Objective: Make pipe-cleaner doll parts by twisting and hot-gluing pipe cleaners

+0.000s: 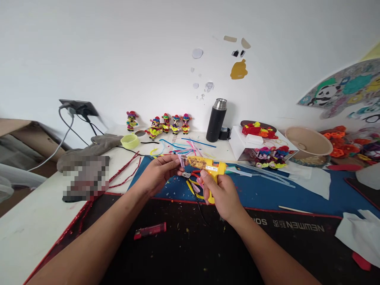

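Observation:
My right hand [221, 192] is wrapped round the handle of a yellow hot glue gun [200, 163], whose nozzle points left. A clear glue stick [239, 171] sticks out of its back end. My left hand [160, 172] pinches a small pale purple pipe cleaner piece [181, 160] right at the nozzle tip. Whether the nozzle touches it I cannot tell. Below the gun lie yellow and pink pipe cleaner scraps [192, 187] and red-handled pliers [187, 174], partly hidden by my hand and the gun.
A red lighter [150, 230] lies on the black mat [166, 261]. Several small pipe cleaner figures [156, 127] stand by the wall, near a black thermos [216, 122]. At right are a white box [245, 148] and a beige bowl [308, 140]. Red tinsel stems [123, 170] lie at left.

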`<state>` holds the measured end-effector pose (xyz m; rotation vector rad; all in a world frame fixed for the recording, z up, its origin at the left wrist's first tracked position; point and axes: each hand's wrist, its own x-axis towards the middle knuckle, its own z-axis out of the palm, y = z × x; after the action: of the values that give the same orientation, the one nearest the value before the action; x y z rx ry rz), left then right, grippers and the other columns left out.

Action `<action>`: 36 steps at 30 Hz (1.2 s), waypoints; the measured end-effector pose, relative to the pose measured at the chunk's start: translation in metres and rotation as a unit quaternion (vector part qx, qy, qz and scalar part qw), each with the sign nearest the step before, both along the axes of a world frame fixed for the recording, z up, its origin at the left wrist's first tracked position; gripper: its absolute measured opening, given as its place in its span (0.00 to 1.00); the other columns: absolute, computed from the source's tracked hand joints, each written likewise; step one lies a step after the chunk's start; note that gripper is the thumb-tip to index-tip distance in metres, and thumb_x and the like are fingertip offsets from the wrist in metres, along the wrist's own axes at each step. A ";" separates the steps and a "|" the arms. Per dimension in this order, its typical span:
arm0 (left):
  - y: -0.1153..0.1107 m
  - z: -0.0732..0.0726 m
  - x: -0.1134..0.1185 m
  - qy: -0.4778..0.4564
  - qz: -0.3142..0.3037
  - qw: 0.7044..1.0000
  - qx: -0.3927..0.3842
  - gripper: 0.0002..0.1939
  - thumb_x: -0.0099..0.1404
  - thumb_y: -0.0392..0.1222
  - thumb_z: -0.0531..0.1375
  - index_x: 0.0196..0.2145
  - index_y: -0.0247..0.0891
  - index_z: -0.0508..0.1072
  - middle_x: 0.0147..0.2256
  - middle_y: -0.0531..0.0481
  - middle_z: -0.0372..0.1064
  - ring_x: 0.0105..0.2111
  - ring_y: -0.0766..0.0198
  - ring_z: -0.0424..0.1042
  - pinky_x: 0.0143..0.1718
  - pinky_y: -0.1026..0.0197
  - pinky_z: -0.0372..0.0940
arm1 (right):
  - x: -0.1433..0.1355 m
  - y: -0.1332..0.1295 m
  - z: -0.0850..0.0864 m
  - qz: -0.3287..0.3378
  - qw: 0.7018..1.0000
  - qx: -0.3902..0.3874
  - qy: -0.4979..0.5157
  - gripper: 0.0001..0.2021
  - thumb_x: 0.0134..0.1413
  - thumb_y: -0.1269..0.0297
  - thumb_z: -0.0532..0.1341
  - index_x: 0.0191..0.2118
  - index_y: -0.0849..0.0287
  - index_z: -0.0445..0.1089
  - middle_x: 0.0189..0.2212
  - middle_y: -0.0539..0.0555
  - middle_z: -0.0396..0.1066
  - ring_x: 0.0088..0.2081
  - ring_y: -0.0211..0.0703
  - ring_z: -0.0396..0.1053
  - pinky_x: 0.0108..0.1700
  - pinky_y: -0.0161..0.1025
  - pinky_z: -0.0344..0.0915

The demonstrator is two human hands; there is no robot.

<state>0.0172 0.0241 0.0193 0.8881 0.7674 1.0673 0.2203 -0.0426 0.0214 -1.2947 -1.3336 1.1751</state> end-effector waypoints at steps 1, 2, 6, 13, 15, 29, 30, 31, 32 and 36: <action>0.000 0.000 0.000 0.000 0.001 1.000 -0.001 0.14 0.52 0.42 0.78 0.34 0.32 0.85 0.30 0.45 0.78 0.29 0.64 0.75 0.34 0.65 0.73 | 0.000 0.000 0.000 0.000 1.000 0.000 0.002 0.35 0.58 0.27 0.59 0.18 0.55 0.69 0.14 0.53 0.66 0.20 0.42 0.67 0.25 0.38 0.64; 0.000 0.001 0.000 0.000 0.001 1.000 -0.003 0.14 0.52 0.42 0.78 0.34 0.32 0.85 0.30 0.45 0.78 0.29 0.64 0.75 0.33 0.65 0.73 | 0.000 0.000 -0.001 -0.001 1.000 0.000 0.003 0.34 0.57 0.27 0.60 0.18 0.55 0.69 0.14 0.53 0.67 0.20 0.42 0.68 0.24 0.38 0.64; 0.000 0.001 0.000 -0.001 0.000 1.000 -0.007 0.15 0.51 0.43 0.79 0.34 0.32 0.85 0.30 0.44 0.79 0.29 0.64 0.75 0.33 0.65 0.73 | 0.001 0.000 -0.002 -0.004 1.000 0.004 -0.001 0.34 0.58 0.28 0.59 0.18 0.55 0.69 0.14 0.53 0.67 0.21 0.44 0.70 0.24 0.38 0.63; -0.001 0.002 0.000 -0.005 0.002 1.000 -0.007 0.17 0.50 0.44 0.80 0.34 0.31 0.85 0.31 0.45 0.79 0.29 0.65 0.75 0.33 0.65 0.73 | -0.001 -0.001 0.000 -0.006 1.000 0.003 -0.009 0.34 0.57 0.26 0.59 0.19 0.54 0.69 0.15 0.54 0.68 0.22 0.45 0.71 0.24 0.38 0.64; -0.001 0.003 0.000 -0.004 0.002 1.000 -0.004 0.17 0.50 0.44 0.79 0.34 0.32 0.85 0.31 0.44 0.79 0.29 0.65 0.75 0.33 0.65 0.73 | -0.001 -0.001 0.002 -0.007 1.000 0.001 -0.010 0.35 0.56 0.26 0.59 0.19 0.54 0.68 0.14 0.54 0.68 0.21 0.44 0.70 0.24 0.38 0.64; -0.001 0.004 0.000 0.004 0.000 1.000 0.003 0.17 0.50 0.44 0.80 0.33 0.30 0.85 0.29 0.45 0.78 0.28 0.65 0.75 0.33 0.66 0.73 | -0.001 -0.002 0.004 -0.011 1.000 -0.001 -0.027 0.36 0.58 0.26 0.57 0.15 0.54 0.65 0.10 0.51 0.62 0.20 0.42 0.68 0.25 0.37 0.64; -0.001 0.004 0.000 0.002 0.000 1.000 0.004 0.17 0.50 0.44 0.80 0.33 0.30 0.85 0.29 0.45 0.78 0.28 0.65 0.75 0.33 0.66 0.73 | -0.001 -0.003 0.004 -0.011 1.000 -0.002 -0.029 0.36 0.58 0.27 0.57 0.15 0.54 0.65 0.10 0.51 0.61 0.19 0.41 0.67 0.25 0.37 0.63; -0.001 0.005 0.000 -0.001 0.001 1.000 0.003 0.17 0.50 0.44 0.80 0.33 0.30 0.85 0.29 0.44 0.78 0.28 0.65 0.75 0.33 0.65 0.73 | -0.001 -0.003 0.005 -0.011 1.000 -0.003 -0.029 0.36 0.58 0.27 0.57 0.16 0.54 0.65 0.11 0.51 0.62 0.19 0.41 0.67 0.25 0.37 0.63; -0.001 0.005 0.000 -0.004 0.001 1.000 0.003 0.18 0.50 0.45 0.80 0.33 0.30 0.85 0.30 0.44 0.78 0.29 0.64 0.75 0.33 0.65 0.74 | -0.001 -0.003 0.005 -0.012 1.000 -0.003 -0.028 0.36 0.58 0.27 0.57 0.16 0.54 0.65 0.11 0.51 0.62 0.18 0.40 0.66 0.24 0.37 0.63; -0.003 0.005 0.000 -0.005 -0.006 1.000 0.014 0.17 0.52 0.46 0.79 0.33 0.31 0.85 0.31 0.44 0.79 0.29 0.64 0.75 0.34 0.64 0.74 | -0.002 -0.004 0.005 -0.012 1.000 -0.004 -0.028 0.35 0.58 0.28 0.57 0.17 0.54 0.65 0.11 0.50 0.63 0.18 0.41 0.67 0.24 0.37 0.64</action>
<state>0.0170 0.0215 0.0248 0.9096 0.7386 1.0733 0.2186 -0.0467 0.0266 -1.3553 -1.3499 1.1362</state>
